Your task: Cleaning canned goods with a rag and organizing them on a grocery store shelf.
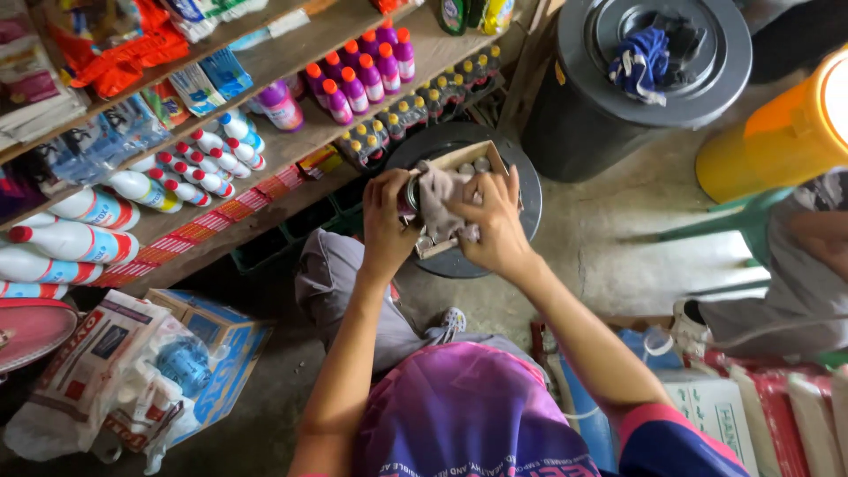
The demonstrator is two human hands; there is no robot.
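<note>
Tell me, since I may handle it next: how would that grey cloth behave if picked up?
The grey cloth is bunched and creased between the hands, so it is probably floppy and light. It drapes over the can the left hand grips, so it should not roll or break.

From my remote seat, my left hand covers most of a small can, so I see only a sliver of its metal side. The grey cloth and my right hand hide much of the cardboard box; I cannot count the cans inside it. The orange container is cut off by the right edge. A seated person there shows only a sleeve and trouser leg. White bottles run off the left edge. The top-shelf packets are blurred beyond telling.
</note>
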